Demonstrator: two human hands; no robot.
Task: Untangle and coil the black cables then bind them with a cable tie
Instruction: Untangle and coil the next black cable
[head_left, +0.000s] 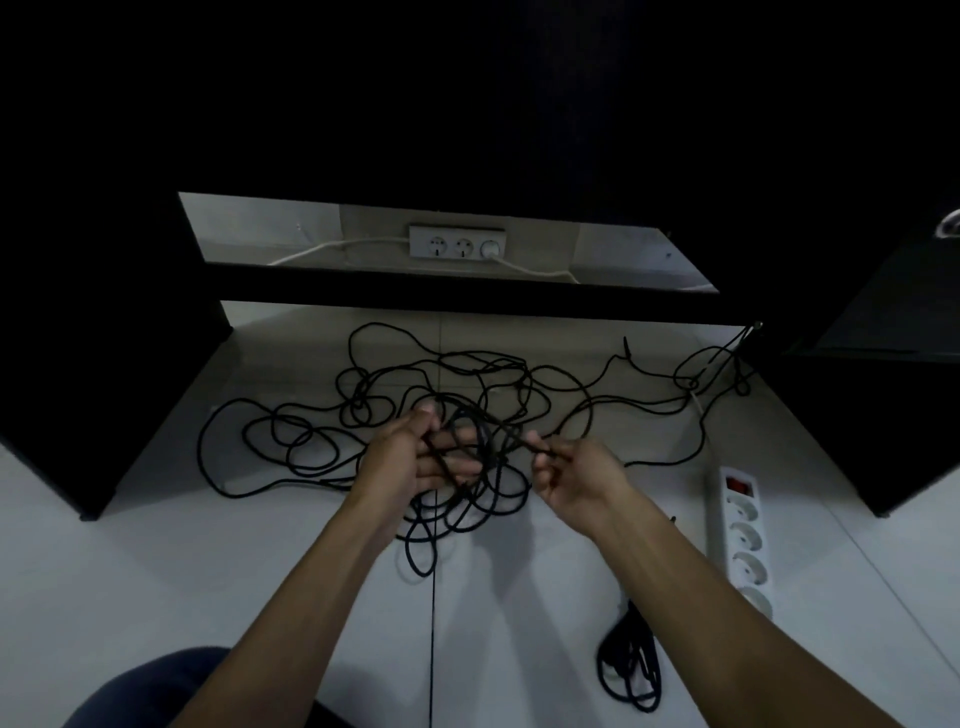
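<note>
A long black cable (291, 447) lies in a wide tangle of loops on the light tiled floor, spreading from the left to the far right. My left hand (410, 457) holds a small bundle of coiled loops (467, 441) above the tangle, the strands running across its fingers. My right hand (571, 473) pinches one strand of the black cable just right of that bundle. A second, smaller black cable bundle (631, 670) lies on the floor near my right forearm.
A white power strip (740, 525) with a red switch lies on the floor at the right. Dark furniture (78, 364) flanks the floor on both sides. A wall socket plate (457, 241) with white cords sits behind a dark shelf bar. My knee (171, 691) shows at the bottom left.
</note>
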